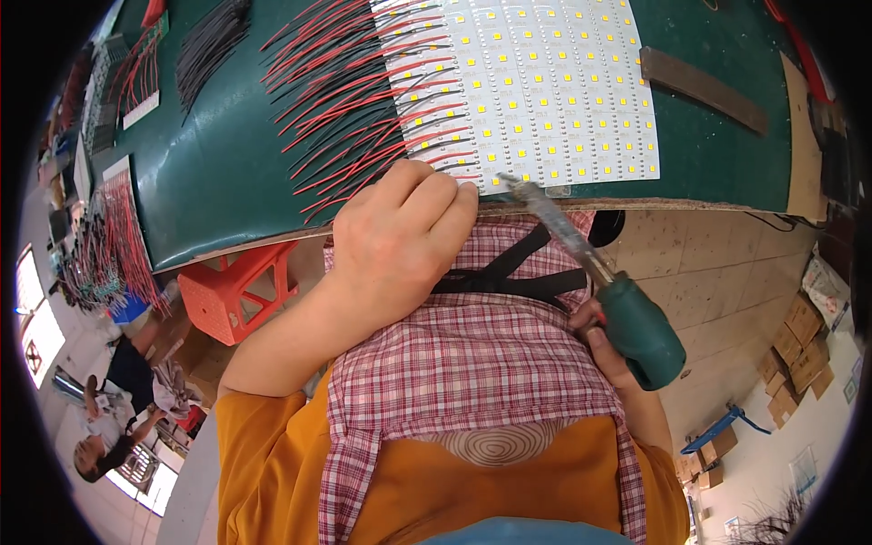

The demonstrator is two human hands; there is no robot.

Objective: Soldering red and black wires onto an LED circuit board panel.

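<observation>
A white LED board (554, 100) with rows of small yellow LEDs lies at the near edge of the green table. Red and black wires (336, 118) run off its left side in pairs. My left hand (400, 227) is closed at the board's near left corner, fingers curled over the last wires; what they pinch is hidden. In my right hand (607, 350) is a soldering iron (640, 331) with a green handle. Its tip, slightly blurred, points up and left at the board's near edge, close to my left fingertips. Whether the tip touches the board I cannot tell.
A dark flat bar (704, 88) lies right of the board. At the far left are a bundle of black wires (213, 50) and wired strips (123, 195). A red stool (227, 295) stands below the table. Another person (113, 436) is at the lower left.
</observation>
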